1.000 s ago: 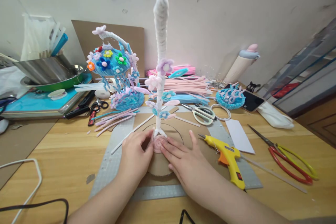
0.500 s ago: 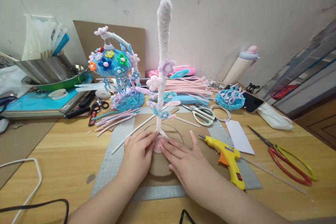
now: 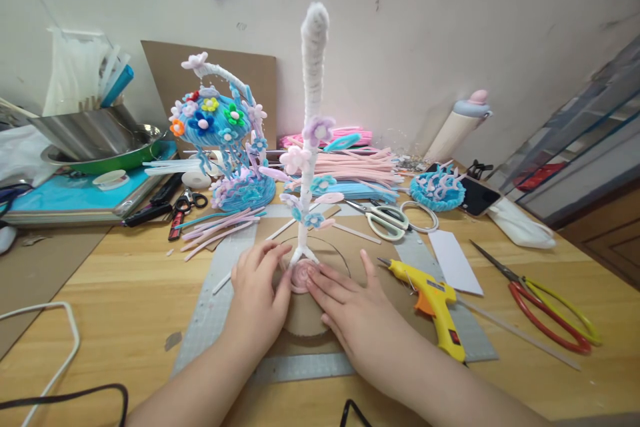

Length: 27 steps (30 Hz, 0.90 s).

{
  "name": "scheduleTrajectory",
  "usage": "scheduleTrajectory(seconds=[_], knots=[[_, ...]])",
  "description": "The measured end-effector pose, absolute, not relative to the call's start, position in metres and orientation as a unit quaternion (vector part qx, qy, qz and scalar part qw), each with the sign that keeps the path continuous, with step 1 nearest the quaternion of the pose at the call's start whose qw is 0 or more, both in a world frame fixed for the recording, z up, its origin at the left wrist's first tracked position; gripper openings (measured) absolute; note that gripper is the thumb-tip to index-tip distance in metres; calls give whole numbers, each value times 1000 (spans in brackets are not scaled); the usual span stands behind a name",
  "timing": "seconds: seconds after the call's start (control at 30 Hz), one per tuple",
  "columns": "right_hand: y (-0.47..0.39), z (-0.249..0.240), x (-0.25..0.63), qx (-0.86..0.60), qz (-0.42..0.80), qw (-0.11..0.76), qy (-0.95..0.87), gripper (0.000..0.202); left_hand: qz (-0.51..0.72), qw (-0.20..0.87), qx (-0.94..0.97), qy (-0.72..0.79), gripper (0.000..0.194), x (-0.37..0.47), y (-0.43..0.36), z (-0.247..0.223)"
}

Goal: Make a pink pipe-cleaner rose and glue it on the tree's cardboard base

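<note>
A tall white pipe-cleaner stem (image 3: 312,100) with small pink, lilac and blue flowers stands upright on a brown cardboard disc (image 3: 305,313). At its foot lies a pink pipe-cleaner coil (image 3: 301,274). My left hand (image 3: 257,300) rests on the disc with its fingers against the coil's left side. My right hand (image 3: 350,313) lies flat on the cardboard, fingertips pressing the coil from the right. The disc sits on a grey cutting mat (image 3: 215,310).
A yellow glue gun (image 3: 433,297) lies right of my right hand. White scissors (image 3: 387,219), red scissors (image 3: 545,310), loose pipe cleaners (image 3: 220,223), a finished blue flower ornament (image 3: 223,140) and a blue woven base (image 3: 437,188) surround the mat. A metal bowl (image 3: 95,137) stands far left.
My left hand's fingers have shifted slightly up around the coil's left side. The stem stands a little straighter. My right hand has stayed put.
</note>
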State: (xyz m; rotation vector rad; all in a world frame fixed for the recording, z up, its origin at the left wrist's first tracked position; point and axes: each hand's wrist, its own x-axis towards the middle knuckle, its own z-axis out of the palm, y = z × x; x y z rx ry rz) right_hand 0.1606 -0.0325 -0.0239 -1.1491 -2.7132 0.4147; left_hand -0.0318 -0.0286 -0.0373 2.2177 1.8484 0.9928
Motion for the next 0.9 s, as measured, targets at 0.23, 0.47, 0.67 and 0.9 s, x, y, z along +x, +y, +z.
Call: scheduleTrajectory(seconds=[0.23, 0.47, 0.67, 0.9], knots=[[-33, -22, 161, -387, 105, 85, -912, 51, 278, -5, 771, 574, 42, -31, -39, -23], [-34, -24, 162, -394, 140, 77, -905, 48, 189, 58, 834, 516, 53, -31, -41, -19], [-39, -30, 160, -406, 127, 100, -899, 51, 185, 46, 846, 498, 46, -31, -46, -17], [-48, -10, 192, -464, 93, 178, -863, 43, 179, 35, 863, 471, 45, -29, -48, -13]])
